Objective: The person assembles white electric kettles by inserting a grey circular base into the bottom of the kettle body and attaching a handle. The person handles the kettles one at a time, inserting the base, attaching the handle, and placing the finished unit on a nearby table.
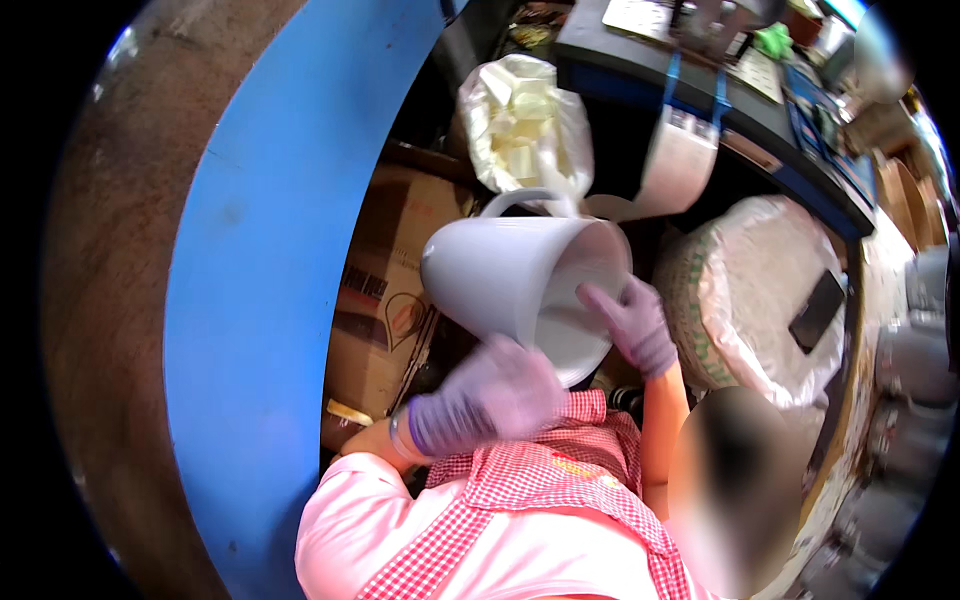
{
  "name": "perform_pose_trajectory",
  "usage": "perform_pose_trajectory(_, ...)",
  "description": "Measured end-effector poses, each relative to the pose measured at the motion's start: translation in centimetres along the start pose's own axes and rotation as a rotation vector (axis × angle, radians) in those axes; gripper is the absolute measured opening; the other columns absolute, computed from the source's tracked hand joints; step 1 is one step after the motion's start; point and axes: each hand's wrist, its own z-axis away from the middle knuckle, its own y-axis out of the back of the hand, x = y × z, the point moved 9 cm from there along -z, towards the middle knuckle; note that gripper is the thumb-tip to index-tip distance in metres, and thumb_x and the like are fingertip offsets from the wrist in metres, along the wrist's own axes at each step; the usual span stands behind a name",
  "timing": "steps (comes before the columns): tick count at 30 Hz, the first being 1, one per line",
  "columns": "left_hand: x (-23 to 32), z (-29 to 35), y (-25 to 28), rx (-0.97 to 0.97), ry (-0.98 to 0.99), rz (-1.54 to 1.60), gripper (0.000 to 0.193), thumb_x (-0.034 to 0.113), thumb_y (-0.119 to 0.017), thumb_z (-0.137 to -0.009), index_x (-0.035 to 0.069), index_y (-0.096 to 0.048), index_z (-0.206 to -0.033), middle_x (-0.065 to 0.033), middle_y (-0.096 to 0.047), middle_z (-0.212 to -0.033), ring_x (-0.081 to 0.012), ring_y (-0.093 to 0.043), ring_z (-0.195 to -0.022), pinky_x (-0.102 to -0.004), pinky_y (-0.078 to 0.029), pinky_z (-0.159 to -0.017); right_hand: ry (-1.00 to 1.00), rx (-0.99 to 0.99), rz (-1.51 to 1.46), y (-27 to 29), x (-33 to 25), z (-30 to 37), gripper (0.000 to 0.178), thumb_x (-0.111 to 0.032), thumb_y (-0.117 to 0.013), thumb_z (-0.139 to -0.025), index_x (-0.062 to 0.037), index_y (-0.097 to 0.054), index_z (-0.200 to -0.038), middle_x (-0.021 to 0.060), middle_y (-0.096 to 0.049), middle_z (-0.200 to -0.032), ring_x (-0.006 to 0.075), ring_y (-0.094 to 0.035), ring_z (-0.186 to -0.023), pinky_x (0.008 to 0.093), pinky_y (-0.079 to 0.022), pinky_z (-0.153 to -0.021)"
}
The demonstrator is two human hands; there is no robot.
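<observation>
A white plastic bucket (490,270) with a loop handle is tipped on its side in front of me, its mouth turned to the right. My right hand (638,325), in a pale purple glove, grips the rim at the mouth, with a digit reaching inside. Below the bucket's near side is my left hand (490,395), gloved in the same colour and smeared by motion. Its fingers are too blurred to read, and I cannot tell whether it touches the bucket.
A long blue panel (265,270) runs along my left, beside a cardboard box (385,290). Ahead stands a white bag (575,125) of pale pieces. To the right, a phone (818,312) lies on a plastic-covered round sack (765,290), below a dark workbench (620,50).
</observation>
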Motion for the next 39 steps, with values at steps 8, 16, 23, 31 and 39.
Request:
perform_pose_trajectory(8,-11.3,5.6,-2.0,0.857,0.634,1.296,0.065,0.042,-0.054,-0.102,-0.005,-0.037,-0.144,-0.0116,-0.050,-0.134,-0.0173,-0.048,-0.123,-0.0336,-0.035,-0.110,0.078,0.093,-0.489,10.6,14.9,13.6,0.027,-0.019,-0.058,-0.099,0.0007,-0.066,-0.116,0.0038,-0.069,-0.104,0.0126,-0.063,-0.092,0.0307,-0.052,-0.083)
perform_pose_trajectory(16,0.9,-11.1,-5.6,-0.089,0.180,1.428,0.051,0.013,-0.071,-0.080,-0.003,-0.061,-0.128,-0.0091,-0.067,-0.119,-0.0161,-0.063,-0.109,-0.0312,-0.050,-0.098,0.551,0.214,0.096,13.9,-4.5,22.7,0.052,-0.013,-0.067,-0.090,0.0027,-0.053,-0.138,0.0172,-0.060,-0.137,0.0270,-0.057,-0.127,0.0374,-0.044,-0.107)
perform_pose_trajectory(23,9.4,-15.3,-7.0,-0.594,-0.123,1.445,0.077,0.024,-0.082,-0.075,-0.003,-0.051,-0.140,-0.0101,-0.061,-0.132,-0.0185,-0.056,-0.123,-0.0351,-0.042,-0.108,1.129,0.361,0.705,9.1,-12.9,28.5,0.025,-0.018,-0.076,-0.084,-0.0050,-0.066,-0.103,0.0122,-0.067,-0.105,0.0310,-0.064,-0.100,0.0470,-0.044,-0.104)
perform_pose_trajectory(31,12.4,-15.4,-9.1,-0.626,-0.124,1.134,0.083,0.022,-0.090,-0.068,-0.001,-0.049,-0.135,-0.0082,-0.060,-0.124,-0.0167,-0.057,-0.114,-0.0342,-0.046,-0.102,0.967,0.393,0.999,8.9,-12.4,28.0,0.025,-0.026,-0.063,-0.088,-0.0088,-0.060,-0.070,0.0065,-0.065,-0.074,0.0284,-0.064,-0.072,0.0463,-0.049,-0.088)
perform_pose_trajectory(39,8.5,-17.4,-9.3,-0.441,0.070,1.314,0.073,0.028,-0.089,-0.070,0.003,-0.057,-0.130,-0.0077,-0.066,-0.119,-0.0172,-0.060,-0.112,-0.0342,-0.047,-0.101,1.011,0.475,0.834,14.7,-15.8,25.4,0.022,-0.025,-0.054,-0.095,-0.0066,-0.066,-0.095,0.0088,-0.067,-0.096,0.0219,-0.065,-0.087,0.0405,-0.051,-0.090)
